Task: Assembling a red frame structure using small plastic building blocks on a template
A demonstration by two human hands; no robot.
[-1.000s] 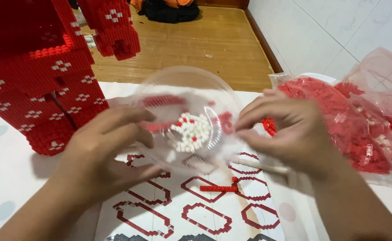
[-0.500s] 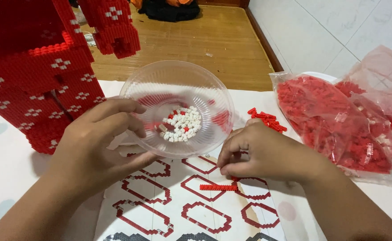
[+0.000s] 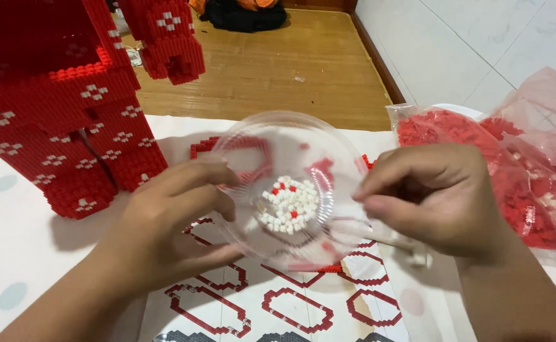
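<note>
Mostly white bricks (image 3: 288, 204) inside clear bowl (image 3: 328, 136)

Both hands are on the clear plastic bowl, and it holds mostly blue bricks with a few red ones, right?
Not quite. The head view shows both the left hand and right hand on the clear bowl, but its small bricks are mostly white, with a few red ones.

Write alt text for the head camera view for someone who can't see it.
Two bare hands hold a clear plastic bowl of small white and red bricks, left hand on its near-left rim, right hand pinching the right rim. A tall red brick model stands left; bags of red bricks lie right.
</note>
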